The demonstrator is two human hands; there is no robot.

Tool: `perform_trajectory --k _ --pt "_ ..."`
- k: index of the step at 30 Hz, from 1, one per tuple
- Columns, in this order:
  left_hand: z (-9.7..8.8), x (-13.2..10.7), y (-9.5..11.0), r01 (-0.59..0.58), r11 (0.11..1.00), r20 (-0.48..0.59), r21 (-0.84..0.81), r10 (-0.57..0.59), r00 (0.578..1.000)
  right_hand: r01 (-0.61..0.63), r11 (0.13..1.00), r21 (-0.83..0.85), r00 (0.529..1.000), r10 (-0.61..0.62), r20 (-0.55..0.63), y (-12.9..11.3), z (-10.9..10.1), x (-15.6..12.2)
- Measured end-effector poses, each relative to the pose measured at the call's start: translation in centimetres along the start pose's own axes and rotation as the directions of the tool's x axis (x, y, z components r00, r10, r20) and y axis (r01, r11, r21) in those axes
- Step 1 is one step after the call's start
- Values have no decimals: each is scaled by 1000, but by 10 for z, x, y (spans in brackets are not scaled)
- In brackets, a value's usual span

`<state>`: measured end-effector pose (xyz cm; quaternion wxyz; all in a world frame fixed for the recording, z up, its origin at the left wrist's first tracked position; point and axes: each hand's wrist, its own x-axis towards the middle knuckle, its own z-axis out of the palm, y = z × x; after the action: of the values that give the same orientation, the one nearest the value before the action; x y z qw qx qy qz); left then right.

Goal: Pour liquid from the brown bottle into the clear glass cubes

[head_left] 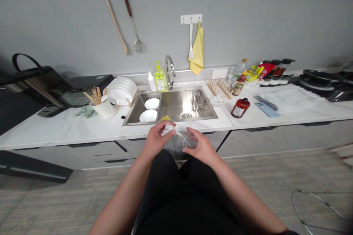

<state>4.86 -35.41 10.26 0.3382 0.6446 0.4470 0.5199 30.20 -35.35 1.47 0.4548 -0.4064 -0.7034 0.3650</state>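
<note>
As seen from the head view, the left hand point(154, 138) is closed on a small white object point(168, 128) and the right hand point(200, 147) is wrapped around a clear glass point(186, 140). The glass lies just right of the white object, apparently tipped toward it. Whether they touch cannot be told. Both are held before the surface point(82, 128), near the sink point(193, 99).
</note>
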Motion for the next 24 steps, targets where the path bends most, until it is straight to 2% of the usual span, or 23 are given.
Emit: perform_trajectory --k 3,8,13,24 --pt "-1 1 -3 26 1000 -26 8 -26 999 8 1000 -29 1000 -8 10 2 0 -1" --pt "-4 -2 -11 158 981 -97 -108 -169 981 23 999 -41 999 -22 29 5 0 -1" --pt "-9 -4 -8 145 988 -60 -56 -148 987 23 999 -41 999 -22 29 4 0 2" --pt "-7 -6 -13 150 988 -14 34 -149 989 14 999 -34 999 -13 31 7 3 3"
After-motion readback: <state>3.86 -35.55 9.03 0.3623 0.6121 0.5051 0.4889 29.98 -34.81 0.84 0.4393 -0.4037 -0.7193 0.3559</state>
